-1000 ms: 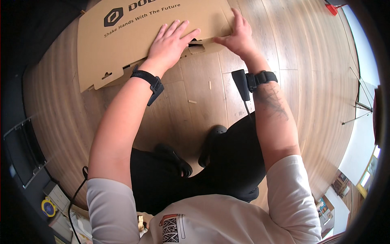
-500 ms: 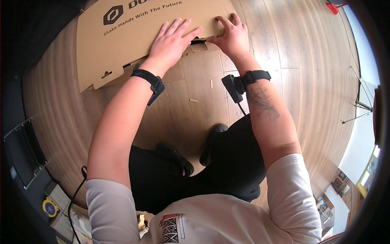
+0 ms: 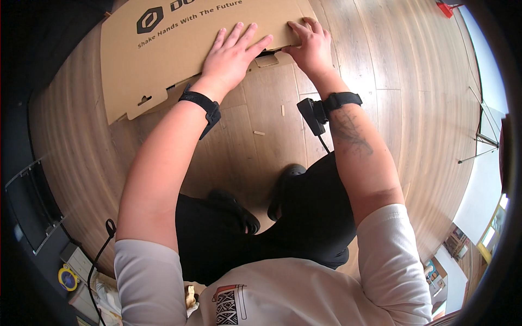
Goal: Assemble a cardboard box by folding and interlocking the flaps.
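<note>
A large flat brown cardboard box [image 3: 157, 73] with a dark printed emblem lies on the floor at the top of the view. My left hand [image 3: 230, 58] rests on its upper face, palm down with the fingers stretched and spread. At the box's near right corner, my right hand [image 3: 314, 51] grips the edge, its fingers bent over the top and the thumb at the front seam. Between the two hands the seam gapes a little and shows a dark gap above the cut-out front flap [image 3: 266, 61]. What lies inside the box is hidden.
Two small pale strips lie on the wooden floor [image 3: 244, 117], near my shoes [image 3: 293, 173]. A black device with a cable [image 3: 312, 117] is strapped to my right wrist. A thin-legged stand [image 3: 486, 142] is at the right, and a red object [image 3: 447, 10] at the upper right.
The box has shifted very slightly to the left. My left hand has slid a little to the right across its face, while my right hand stays at the corner with its thumb slightly moved.
</note>
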Demonstrator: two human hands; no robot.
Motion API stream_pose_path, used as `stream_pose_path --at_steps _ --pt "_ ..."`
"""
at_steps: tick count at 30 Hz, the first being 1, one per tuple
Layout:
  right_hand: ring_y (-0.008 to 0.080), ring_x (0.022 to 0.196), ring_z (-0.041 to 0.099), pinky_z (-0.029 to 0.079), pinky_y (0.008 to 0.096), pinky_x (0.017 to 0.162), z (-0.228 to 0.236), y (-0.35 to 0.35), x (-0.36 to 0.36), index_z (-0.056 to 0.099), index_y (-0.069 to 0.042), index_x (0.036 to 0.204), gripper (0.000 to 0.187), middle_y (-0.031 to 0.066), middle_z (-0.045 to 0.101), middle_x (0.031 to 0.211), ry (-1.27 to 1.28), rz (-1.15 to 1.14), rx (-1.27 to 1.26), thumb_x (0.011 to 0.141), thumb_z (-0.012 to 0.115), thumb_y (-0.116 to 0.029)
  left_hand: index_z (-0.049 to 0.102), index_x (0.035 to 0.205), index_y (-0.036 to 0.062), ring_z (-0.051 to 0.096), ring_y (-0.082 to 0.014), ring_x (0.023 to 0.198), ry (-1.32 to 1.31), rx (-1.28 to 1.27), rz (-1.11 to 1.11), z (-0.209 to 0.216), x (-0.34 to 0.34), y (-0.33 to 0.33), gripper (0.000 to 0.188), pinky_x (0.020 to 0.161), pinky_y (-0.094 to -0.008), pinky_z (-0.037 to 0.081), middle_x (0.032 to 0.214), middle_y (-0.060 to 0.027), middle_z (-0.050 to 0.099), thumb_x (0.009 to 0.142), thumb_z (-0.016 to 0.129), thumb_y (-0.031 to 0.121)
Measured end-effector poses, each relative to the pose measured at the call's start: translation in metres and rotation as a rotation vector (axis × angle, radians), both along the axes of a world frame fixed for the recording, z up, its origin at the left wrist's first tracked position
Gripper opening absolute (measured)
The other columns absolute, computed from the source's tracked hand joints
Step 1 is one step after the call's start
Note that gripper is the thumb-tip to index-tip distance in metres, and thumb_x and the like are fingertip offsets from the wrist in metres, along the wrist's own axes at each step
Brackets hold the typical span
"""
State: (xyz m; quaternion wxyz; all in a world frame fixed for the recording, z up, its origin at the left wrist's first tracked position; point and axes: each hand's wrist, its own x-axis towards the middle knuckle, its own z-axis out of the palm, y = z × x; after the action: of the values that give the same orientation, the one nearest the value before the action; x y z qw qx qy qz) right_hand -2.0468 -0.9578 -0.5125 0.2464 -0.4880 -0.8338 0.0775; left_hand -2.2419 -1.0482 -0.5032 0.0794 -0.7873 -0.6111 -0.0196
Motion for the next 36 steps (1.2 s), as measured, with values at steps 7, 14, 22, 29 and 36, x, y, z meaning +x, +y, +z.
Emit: stream_pose_path --at_steps 7,14,22,29,36 --pt "0.0424 0.117 0.045 0.043 0.0455 0.099 0.003 0.007 0.004 0.065 -0.022 0.12 0.061 0.0084 0.05 0.135 -0.008 0.013 -0.054 0.061 0.083 -0.022 0.032 0.146 0.0334 0.034 -0.0283 0.138 -0.025 0.037 0.01 0.003 0.003 -0.001 0.064 0.113 -0.0493 0.027 0.151 -0.005 0.033 0.09 0.053 0.011" --pt "0.0413 0.118 0.043 0.042 0.0491 0.098 0.013 -0.005 -0.006 0.061 -0.024 0.12 0.065 0.0075 0.047 0.133 -0.069 -0.082 -0.088 0.059 0.084 -0.029 0.037 0.143 0.0342 0.037 -0.0277 0.135 -0.008 0.077 0.027 0.001 0.005 0.0 0.056 0.111 -0.0487 0.03 0.149 -0.0042 0.037 0.091 0.057 0.024" --pt "0.0388 0.121 0.04 0.039 0.0475 0.1 0.006 -0.005 -0.004 0.064 -0.025 0.115 0.065 0.0075 0.047 0.131 0.041 -0.057 -0.095 0.055 0.088 -0.032 0.041 0.141 0.0333 0.04 -0.0269 0.133 -0.114 0.149 0.058 -0.002 0.015 0.002 0.051 0.11 -0.0487 0.031 0.144 -0.0038 0.042 0.092 0.056 0.032" --pt "0.0333 0.121 0.041 0.033 0.0424 0.104 -0.003 0.007 0.004 0.07 -0.021 0.111 0.048 0.0097 0.052 0.129 0.037 0.035 -0.107 0.064 0.074 -0.013 0.043 0.139 0.0306 0.042 -0.0356 0.126 -0.09 0.15 0.271 -0.009 0.04 0.016 0.054 0.103 -0.0628 0.029 0.136 -0.0072 0.046 0.088 0.059 0.043" --pt "0.0295 0.123 0.039 0.031 0.0384 0.103 -0.004 0.011 0.006 0.071 -0.021 0.108 0.043 0.0089 0.053 0.128 0.081 0.048 -0.211 0.067 0.066 -0.009 0.037 0.143 0.0321 0.042 -0.0345 0.124 -0.005 0.085 0.26 -0.017 0.037 0.02 0.057 0.098 -0.0669 0.029 0.136 -0.0078 0.046 0.09 0.058 0.042"
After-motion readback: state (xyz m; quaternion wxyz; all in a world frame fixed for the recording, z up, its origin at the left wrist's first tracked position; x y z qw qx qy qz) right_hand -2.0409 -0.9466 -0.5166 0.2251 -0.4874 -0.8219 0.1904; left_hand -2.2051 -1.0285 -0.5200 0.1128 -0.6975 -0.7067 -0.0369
